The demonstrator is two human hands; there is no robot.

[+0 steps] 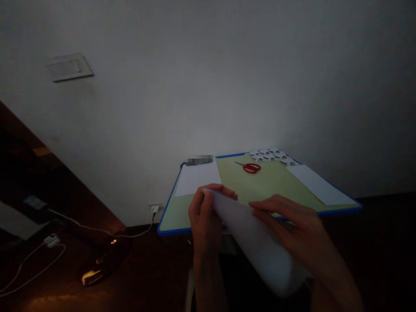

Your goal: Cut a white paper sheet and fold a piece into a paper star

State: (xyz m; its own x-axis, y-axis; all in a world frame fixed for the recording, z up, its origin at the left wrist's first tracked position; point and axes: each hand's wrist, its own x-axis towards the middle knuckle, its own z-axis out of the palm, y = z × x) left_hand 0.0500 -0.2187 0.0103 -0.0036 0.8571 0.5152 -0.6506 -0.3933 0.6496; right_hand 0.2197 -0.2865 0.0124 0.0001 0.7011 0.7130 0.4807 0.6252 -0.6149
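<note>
Left fingers (197, 203), right fingers (269, 203) clamped on curved sheet (253, 234) (hiding part of table (273, 180)); red scissors (246, 165), white cutouts (268, 154) beyond.

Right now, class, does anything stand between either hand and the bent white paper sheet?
Nothing visible does: the left hand grips the white paper sheet at one end, and the right hand pinches its edge.

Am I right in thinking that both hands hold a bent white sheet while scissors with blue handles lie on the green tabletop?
Not quite: the head view shows the scissors are red-handled. They do lie on the green tabletop, and the left hand and right hand hold the bent white sheet.
</note>
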